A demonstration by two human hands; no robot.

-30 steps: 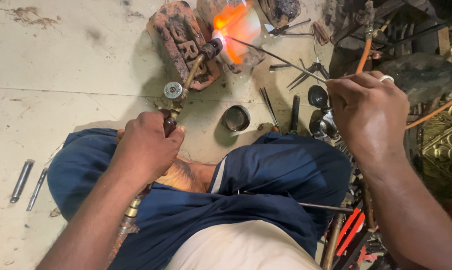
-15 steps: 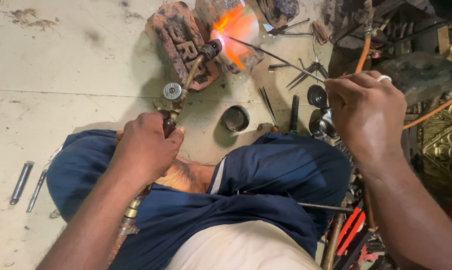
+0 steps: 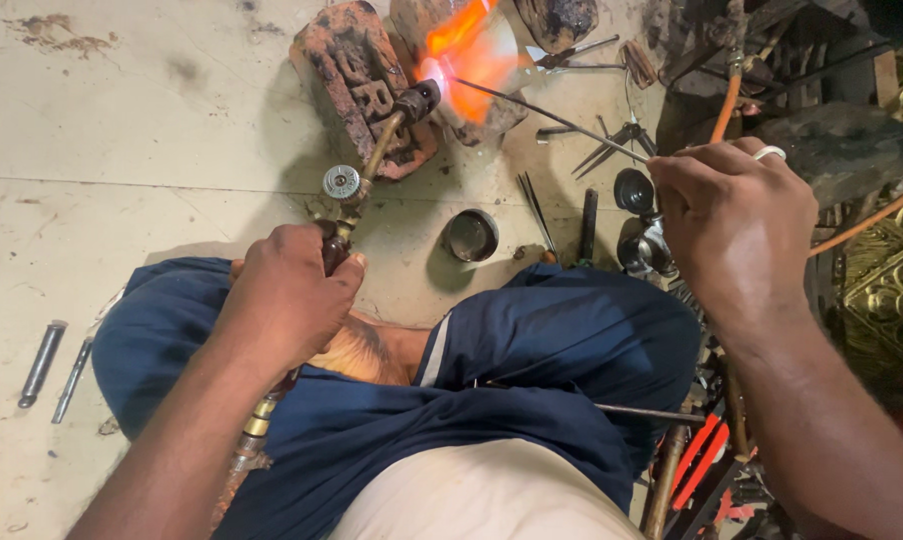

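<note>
My left hand (image 3: 287, 300) grips the handle of a brass gas torch (image 3: 372, 165) that points up and to the right. Its orange flame (image 3: 467, 50) plays on a workpiece lying on bricks at the top of the view. My right hand (image 3: 737, 225), with a ring on one finger, pinches a thin metal rod (image 3: 552, 118) whose tip reaches into the flame. I sit cross-legged in dark blue trousers, both arms stretched out over my knees.
A red brick (image 3: 357, 85) lies under the torch head. A small round tin (image 3: 472, 235), tweezers (image 3: 612, 150) and dark tools lie on the concrete floor ahead. An orange hose (image 3: 727, 105) and cluttered metal parts crowd the right. Two metal punches (image 3: 42, 362) lie at far left.
The flame has flickered and shifted slightly upward and left. Both hands stay almost where they were, holding torch and rod.
</note>
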